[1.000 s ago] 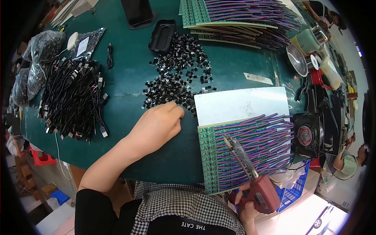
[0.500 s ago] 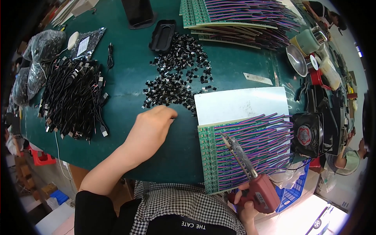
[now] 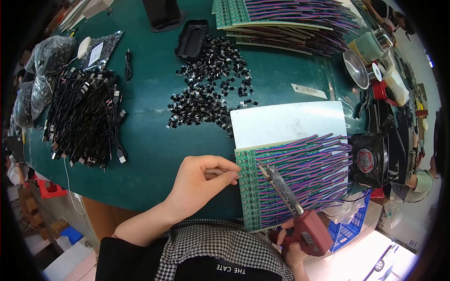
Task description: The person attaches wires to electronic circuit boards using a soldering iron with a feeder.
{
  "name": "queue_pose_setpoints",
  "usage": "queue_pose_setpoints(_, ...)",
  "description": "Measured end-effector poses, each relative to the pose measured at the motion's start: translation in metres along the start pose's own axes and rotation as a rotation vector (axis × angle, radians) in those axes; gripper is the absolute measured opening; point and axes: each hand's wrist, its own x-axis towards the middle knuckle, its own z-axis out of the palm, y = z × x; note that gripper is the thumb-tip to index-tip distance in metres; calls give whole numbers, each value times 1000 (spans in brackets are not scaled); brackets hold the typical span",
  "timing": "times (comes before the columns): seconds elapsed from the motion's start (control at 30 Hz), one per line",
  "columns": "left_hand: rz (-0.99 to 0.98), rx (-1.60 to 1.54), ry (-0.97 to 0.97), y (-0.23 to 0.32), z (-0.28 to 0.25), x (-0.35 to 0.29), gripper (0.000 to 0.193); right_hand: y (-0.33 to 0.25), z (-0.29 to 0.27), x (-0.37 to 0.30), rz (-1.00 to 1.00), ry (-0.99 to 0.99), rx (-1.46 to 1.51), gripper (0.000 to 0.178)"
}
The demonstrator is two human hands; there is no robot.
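My left hand [image 3: 204,185] is closed in a pinch at the left edge of a green circuit board panel [image 3: 251,196]; whatever lies between the fingertips is too small to make out. Rows of purple, blue and dark wires [image 3: 304,159] run rightward from the panel. My right hand [image 3: 291,243] is wrapped round the red-brown handle of a soldering gun [image 3: 311,232]. Its tip hovers over the panel near the wire ends. Under the panel's far side shows a white board [image 3: 290,122]. Small black connectors with metal pins [image 3: 201,100] lie heaped beyond my left hand.
A pile of black cables [image 3: 86,117] lies left, beside plastic-wrapped bundles [image 3: 49,61]. Stacked wired panels [image 3: 281,23] sit at the back, near a black tray [image 3: 192,40]. A flat metal blade [image 3: 308,91], a metal bowl [image 3: 356,70] and a fan [image 3: 368,159] are right.
My left hand has moved from the near edge of the connector heap, toward me and rightward, to the panel's left edge. The soldering gun has shifted slightly left.
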Motion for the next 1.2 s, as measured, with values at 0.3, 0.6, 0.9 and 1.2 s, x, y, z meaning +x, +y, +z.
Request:
queue_pose_setpoints(0.3,92,25,-23,-9,-2,-3,14,0,2,0,1,6,18,63)
queue_pose_setpoints(0.6,97,117,74,-4,6,0,12,-2,4,2,15,3,-38,63)
queue_pose_setpoints(0.9,113,57,23,-12,7,7,21,3,1,1,43,14,38,64)
queue_pose_setpoints(1.2,94,44,26,-13,6,9,22,9,-6,3,108,-31,-131,64)
